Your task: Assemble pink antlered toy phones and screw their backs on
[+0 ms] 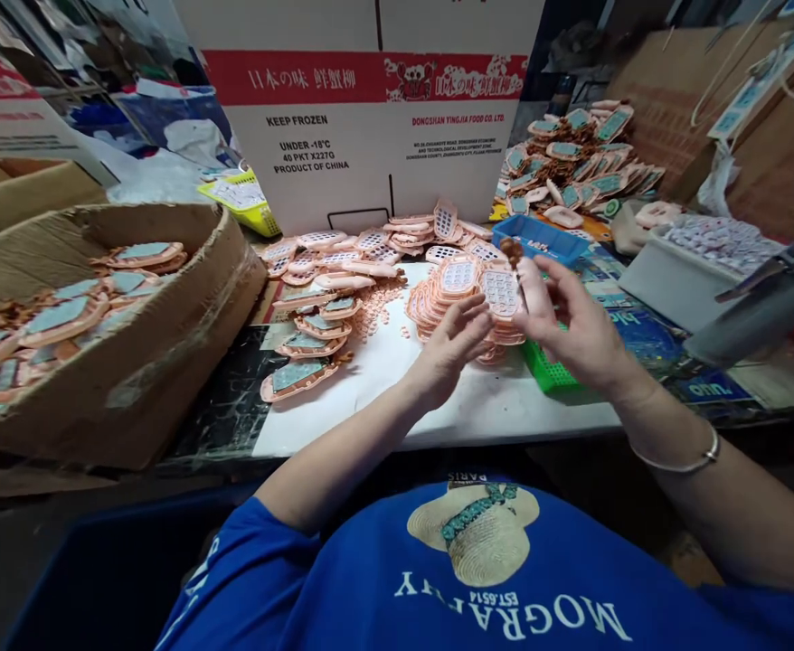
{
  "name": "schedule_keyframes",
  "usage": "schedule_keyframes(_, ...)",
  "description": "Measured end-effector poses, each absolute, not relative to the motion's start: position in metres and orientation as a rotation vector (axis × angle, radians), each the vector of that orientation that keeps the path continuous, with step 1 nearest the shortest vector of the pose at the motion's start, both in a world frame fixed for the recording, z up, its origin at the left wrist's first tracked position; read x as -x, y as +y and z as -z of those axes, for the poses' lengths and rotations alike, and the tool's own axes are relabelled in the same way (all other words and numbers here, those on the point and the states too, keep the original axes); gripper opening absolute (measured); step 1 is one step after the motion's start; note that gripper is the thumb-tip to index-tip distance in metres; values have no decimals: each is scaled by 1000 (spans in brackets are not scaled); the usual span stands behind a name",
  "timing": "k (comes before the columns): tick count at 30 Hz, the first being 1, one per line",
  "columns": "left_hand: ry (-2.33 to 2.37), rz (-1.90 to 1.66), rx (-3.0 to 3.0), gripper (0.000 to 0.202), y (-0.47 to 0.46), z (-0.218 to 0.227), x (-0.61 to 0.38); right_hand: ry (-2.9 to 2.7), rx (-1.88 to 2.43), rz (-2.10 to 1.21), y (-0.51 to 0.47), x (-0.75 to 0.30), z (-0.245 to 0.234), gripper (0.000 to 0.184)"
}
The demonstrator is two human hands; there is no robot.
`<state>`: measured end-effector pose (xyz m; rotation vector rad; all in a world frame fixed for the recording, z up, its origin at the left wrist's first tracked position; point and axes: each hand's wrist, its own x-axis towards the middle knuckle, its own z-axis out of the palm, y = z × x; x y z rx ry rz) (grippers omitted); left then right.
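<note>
In my right hand (577, 321) is a pink plastic toy phone casing (534, 287), seen almost edge-on, with a brown figure at its upper end. The thumb and fingers close around it. My left hand (449, 351) is open, fingers apart, in front of stacked pink casings (430, 303) with pale keypads; whether it touches them I cannot tell. One keypad casing (502, 291) lies beside the held piece. On the white work surface (349, 420) to the left, a row of casings with grey-blue panels (298, 372) overlaps, near a scatter of small pink pieces (378, 307).
A printed white carton (383, 172) stands behind the casings. At left is a cardboard box (186, 334) with more casings. A green basket (552, 372), a blue tray (552, 237) and a grey bin (675, 285) of small wrapped pieces stand at right. Behind them is a casing pile (566, 172).
</note>
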<state>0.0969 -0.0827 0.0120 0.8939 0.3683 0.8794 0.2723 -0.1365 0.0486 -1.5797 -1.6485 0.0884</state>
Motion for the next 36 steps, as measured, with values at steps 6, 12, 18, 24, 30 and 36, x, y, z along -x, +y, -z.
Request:
schedule_keyframes(6, 485, -1018, -853, 28, -58, 5, -87, -1676, 2098, 236, -94, -270, -68, 75)
schedule_keyframes(12, 557, -961, -844, 19, -56, 11, -91, -1685, 2372, 298, -77, -254, -70, 73)
schedule_keyframes(18, 542, -933, -861, 18, -62, 9, -91, -1684, 2490, 324, -68, -251, -71, 71)
schedule_keyframes(24, 542, -920, -860, 16, -60, 10, -90, -1686, 2364, 370, -68, -248, -72, 67)
schedule_keyframes(30, 408, -917, -718, 41, -70, 6, -91, -1872, 1930, 327, -116, -221, -70, 70)
schedule_keyframes(36, 232, -813, -575, 52, -119, 11, -86, -1984, 1651, 242, -160, -212, -28, 71)
